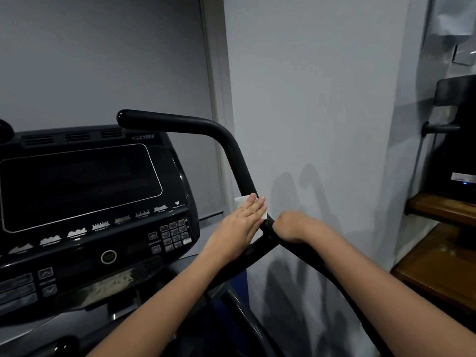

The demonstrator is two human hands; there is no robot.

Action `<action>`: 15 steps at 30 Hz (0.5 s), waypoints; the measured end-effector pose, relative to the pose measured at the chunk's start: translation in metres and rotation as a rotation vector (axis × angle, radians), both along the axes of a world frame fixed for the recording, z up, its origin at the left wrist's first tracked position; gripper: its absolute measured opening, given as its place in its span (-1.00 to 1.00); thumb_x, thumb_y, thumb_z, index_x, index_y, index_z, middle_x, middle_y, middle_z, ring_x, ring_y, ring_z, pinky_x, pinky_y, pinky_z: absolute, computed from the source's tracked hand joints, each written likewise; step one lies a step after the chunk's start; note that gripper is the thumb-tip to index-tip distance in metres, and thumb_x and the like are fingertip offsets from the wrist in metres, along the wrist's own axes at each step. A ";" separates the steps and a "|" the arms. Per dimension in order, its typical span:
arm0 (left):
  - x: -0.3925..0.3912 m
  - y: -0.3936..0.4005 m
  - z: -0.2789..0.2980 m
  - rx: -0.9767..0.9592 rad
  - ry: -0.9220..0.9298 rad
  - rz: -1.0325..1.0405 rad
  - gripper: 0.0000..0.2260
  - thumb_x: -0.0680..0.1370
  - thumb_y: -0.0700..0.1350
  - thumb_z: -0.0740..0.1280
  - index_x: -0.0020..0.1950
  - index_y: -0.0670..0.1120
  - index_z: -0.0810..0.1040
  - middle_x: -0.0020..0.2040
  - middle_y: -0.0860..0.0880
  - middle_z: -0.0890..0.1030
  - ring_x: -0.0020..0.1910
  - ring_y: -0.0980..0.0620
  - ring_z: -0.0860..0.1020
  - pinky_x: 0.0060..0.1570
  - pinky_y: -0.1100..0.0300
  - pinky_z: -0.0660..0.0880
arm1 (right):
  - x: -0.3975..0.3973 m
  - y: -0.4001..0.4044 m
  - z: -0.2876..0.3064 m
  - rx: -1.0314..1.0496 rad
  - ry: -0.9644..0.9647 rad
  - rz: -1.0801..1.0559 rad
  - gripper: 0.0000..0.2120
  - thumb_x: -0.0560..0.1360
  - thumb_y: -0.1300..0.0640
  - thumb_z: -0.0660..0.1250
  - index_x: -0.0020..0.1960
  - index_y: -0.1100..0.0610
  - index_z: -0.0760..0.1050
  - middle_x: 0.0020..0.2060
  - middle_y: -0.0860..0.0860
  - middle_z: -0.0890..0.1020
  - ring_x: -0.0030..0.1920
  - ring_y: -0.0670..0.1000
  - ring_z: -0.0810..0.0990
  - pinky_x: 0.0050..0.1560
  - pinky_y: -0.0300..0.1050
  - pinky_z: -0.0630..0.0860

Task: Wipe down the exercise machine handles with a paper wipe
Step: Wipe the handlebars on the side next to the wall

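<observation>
1 handle [233, 150] | 1 wipe [240, 201] under flat left hand [240, 222] | right hand [293, 226] grips handle

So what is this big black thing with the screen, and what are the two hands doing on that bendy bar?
The camera sits on a person's head, so you see their own two arms reaching forward. The big black thing is an exercise machine; its console has a dark screen and small buttons. The bendy bar is the machine's handle, which you hold while exercising. The left hand lies flat, fingers straight, pressing a white paper wipe against the handle to clean it. The right hand is curled round the handle just below, seemingly steadying it. Behind is a plain grey wall, and wooden shelves stand on the right.
</observation>
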State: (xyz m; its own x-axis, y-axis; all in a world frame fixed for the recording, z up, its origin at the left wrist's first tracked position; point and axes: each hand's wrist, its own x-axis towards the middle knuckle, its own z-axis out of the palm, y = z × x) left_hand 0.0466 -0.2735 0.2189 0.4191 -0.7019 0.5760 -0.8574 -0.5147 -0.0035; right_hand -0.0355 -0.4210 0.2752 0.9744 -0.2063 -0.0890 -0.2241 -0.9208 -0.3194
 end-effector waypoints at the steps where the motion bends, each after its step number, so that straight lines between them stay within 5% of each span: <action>1: -0.004 -0.001 -0.002 -0.009 0.043 -0.001 -0.60 0.72 -0.06 0.12 0.58 -0.06 0.30 0.60 0.06 0.21 0.60 0.15 0.01 0.53 0.24 0.15 | -0.005 0.000 -0.001 0.000 -0.003 -0.009 -0.63 0.64 0.14 0.04 0.27 0.29 0.50 0.27 0.24 0.54 0.25 0.20 0.52 0.23 -0.08 0.40; 6: -0.032 -0.006 -0.012 -0.094 0.258 0.057 -0.59 0.73 -0.03 0.11 0.60 0.05 0.24 0.60 0.16 0.13 0.58 0.22 0.01 0.49 0.16 0.25 | -0.022 -0.005 -0.009 0.065 -0.104 -0.003 -0.68 0.61 0.17 0.09 0.27 0.24 0.47 0.25 0.19 0.56 0.22 0.18 0.53 0.17 -0.10 0.43; 11: -0.052 -0.002 -0.031 -0.049 0.376 0.193 -0.55 0.73 -0.03 0.09 0.63 0.05 0.16 0.63 0.09 0.10 0.40 -0.16 0.46 0.31 -0.04 0.46 | -0.020 -0.004 -0.021 0.116 -0.314 0.169 -0.58 0.61 0.24 0.10 0.46 0.19 0.30 0.41 0.10 0.37 0.35 0.11 0.41 0.35 -0.10 0.34; 15: -0.057 0.009 -0.036 0.157 0.245 0.340 -0.58 0.66 -0.20 0.18 0.53 -0.10 0.29 0.50 -0.08 0.36 0.31 -0.16 0.49 0.16 0.03 0.50 | -0.005 0.007 -0.032 -0.015 -0.453 0.302 -0.59 0.59 0.22 0.19 0.43 0.11 0.40 0.40 0.01 0.30 0.35 0.06 0.39 0.32 0.03 0.41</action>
State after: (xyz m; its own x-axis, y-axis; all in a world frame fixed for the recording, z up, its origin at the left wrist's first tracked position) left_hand -0.0102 -0.2644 0.1833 0.7517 -0.5717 0.3289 -0.6249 -0.7768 0.0780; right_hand -0.0410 -0.4142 0.2436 0.9307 0.0911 0.3543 0.2084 -0.9279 -0.3090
